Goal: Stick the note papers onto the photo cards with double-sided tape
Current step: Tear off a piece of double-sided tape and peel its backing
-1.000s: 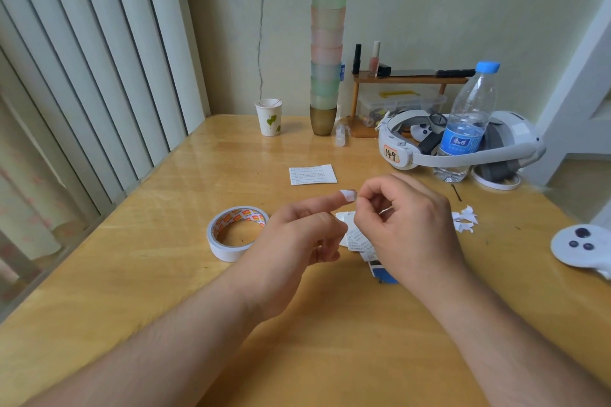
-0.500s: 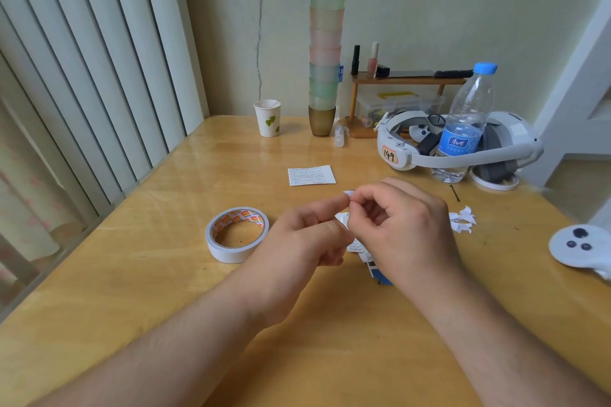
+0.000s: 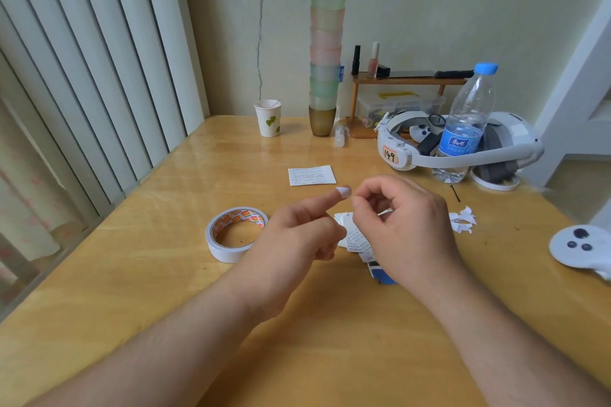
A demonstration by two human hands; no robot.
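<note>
Hovering over the wooden table (image 3: 132, 274) in the head view, the left hand (image 3: 294, 241) points its index finger forward with a small white piece of tape (image 3: 343, 192) stuck on the fingertip, while its other fingers curl loosely and hold nothing. The right hand (image 3: 406, 231) sits just beside it, thumb and forefinger pinched together close to that piece, though whether anything lies between them cannot be told. Under and between the two hands lies a note paper (image 3: 358, 239) with small printed text, resting over a blue photo card (image 3: 380, 273) whose corner peeks out below the right hand. To the left of the left hand the roll of double-sided tape (image 3: 236, 234) lies flat on the table. Beyond both hands, further out, another note paper (image 3: 311, 175) lies flat. To the right of the right hand are small white paper scraps (image 3: 463, 220), and further right a white controller (image 3: 580, 246). Far beyond the hands stand a paper cup (image 3: 268, 118), a tall stack of cups (image 3: 325, 56), a water bottle (image 3: 464, 129) and a white headset (image 3: 456, 145).
</note>
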